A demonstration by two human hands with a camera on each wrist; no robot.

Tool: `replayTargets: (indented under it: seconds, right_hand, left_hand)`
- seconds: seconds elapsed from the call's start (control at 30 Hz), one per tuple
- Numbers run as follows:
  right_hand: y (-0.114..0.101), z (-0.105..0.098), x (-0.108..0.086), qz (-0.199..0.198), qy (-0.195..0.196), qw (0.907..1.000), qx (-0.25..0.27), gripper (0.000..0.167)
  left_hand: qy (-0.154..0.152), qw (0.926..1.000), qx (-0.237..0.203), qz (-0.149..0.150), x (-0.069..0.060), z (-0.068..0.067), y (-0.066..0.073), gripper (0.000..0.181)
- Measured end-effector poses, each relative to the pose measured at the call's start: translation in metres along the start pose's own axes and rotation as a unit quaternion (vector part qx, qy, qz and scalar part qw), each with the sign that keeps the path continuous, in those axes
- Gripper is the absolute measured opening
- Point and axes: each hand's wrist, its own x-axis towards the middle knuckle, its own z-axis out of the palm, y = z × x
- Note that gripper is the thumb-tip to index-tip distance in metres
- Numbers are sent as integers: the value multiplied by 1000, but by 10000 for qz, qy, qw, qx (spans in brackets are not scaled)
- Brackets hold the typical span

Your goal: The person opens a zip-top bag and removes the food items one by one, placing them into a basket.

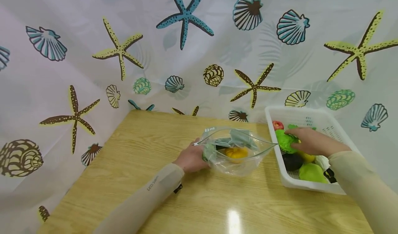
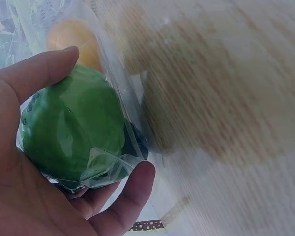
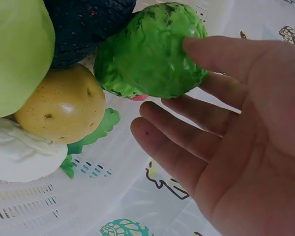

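Note:
My left hand (image 1: 192, 158) grips the side of a clear zip bag (image 1: 244, 168). In the left wrist view, its thumb and fingers curve round a round green vegetable (image 2: 73, 128) inside the plastic. An orange pumpkin-like piece (image 1: 236, 153) and a dark piece, partly hidden, also lie in the bag, whose mouth gapes upward. Over a white basket (image 1: 281, 166), my right hand (image 1: 317, 140) pinches a bright green cabbage (image 3: 157, 54). Its thumb presses the near side, and the fingers reach behind, their tips partly hidden.
In the basket are a black-purple piece (image 1: 292, 161), a light green piece (image 1: 312, 173), a potato-like piece (image 3: 64, 105), a white piece (image 3: 24, 152) and a red piece (image 1: 278, 125). A patterned curtain (image 1: 211, 47) stands behind the wooden table (image 1: 149, 137).

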Motion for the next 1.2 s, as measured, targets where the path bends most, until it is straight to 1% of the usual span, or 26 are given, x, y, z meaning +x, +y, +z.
replayTargets:
  seconds: [0.2, 0.27, 0.37, 0.53, 0.57, 0.67, 0.7, 0.77, 0.8, 0.83, 0.9, 0.93, 0.97, 1.0, 1.03, 1.07, 1.17, 1.2]
  right_hand:
    - [-8, -6, -3, 154, 38, 9999, -14, 57]
    - [-11, -9, -5, 139, 116, 9998, -60, 56]
    - [-19, -13, -8, 24, 270, 9995, -171, 53]
    - [-43, -25, -16, -256, 693, 9969, -267, 47]
    - [-50, -27, -18, -320, 801, 9958, -296, 45]
    - [-71, -32, -24, -572, 1287, 9893, -376, 36]
    - [-78, -34, -27, -684, 1497, 9856, -382, 33]
    - [-92, -35, -30, -1055, 2033, 9727, -366, 27]
    - [-99, -35, -31, -1300, 2320, 9634, -351, 24]
    - [-105, -34, -31, -1574, 2598, 9521, -349, 21]
    - [-117, -32, -32, -2138, 3098, 9257, -367, 16]
    - [-122, -31, -31, -2378, 3266, 9140, -365, 15]
    - [-128, -30, -31, -2536, 3323, 9079, -322, 15]
    - [-134, -28, -31, -2662, 3297, 9054, -275, 15]
    - [-140, -26, -31, -2737, 3178, 9076, -208, 15]
    - [-146, -24, -30, -2745, 2979, 9142, -129, 15]
    - [-161, -18, -22, -2664, 2075, 9412, 104, 20]
    - [-165, -15, -19, -2648, 1781, 9476, 131, 20]
  left_hand:
    - [29, 10000, 4, 42, 2, 0, 0, 52]
    - [46, 10000, 22, 82, 2, 1, -1, 54]
    - [47, 10000, 58, 36, 2, 2, -2, 54]
    - [53, 10000, 64, -27, 4, 1, -2, 58]
    - [53, 10000, 57, -36, 4, 1, -2, 63]
    - [9, 10000, -19, -72, 2, 1, -2, 65]
    - [-13, 9999, -53, -92, 1, 2, -2, 64]
    - [-13, 9999, -49, -99, 1, 2, -2, 63]
    - [-6, 10000, -45, -86, 1, 2, -2, 60]
    - [4, 10000, -25, -80, 1, 1, -2, 59]
    - [27, 10000, -6, -54, 1, 1, -1, 57]
    - [32, 10000, 14, -39, 2, 1, -1, 57]
    - [25, 10000, 15, -10, 2, 0, -1, 56]
    - [22, 10000, -14, 4, 2, 0, 0, 55]
    - [5, 10000, -26, 11, 1, 1, 0, 54]
    - [3, 10000, -48, 30, 1, 1, 1, 55]
    - [40, 9999, -127, 55, 1, 2, 1, 53]
    - [44, 9999, -137, 41, 0, 3, 1, 52]
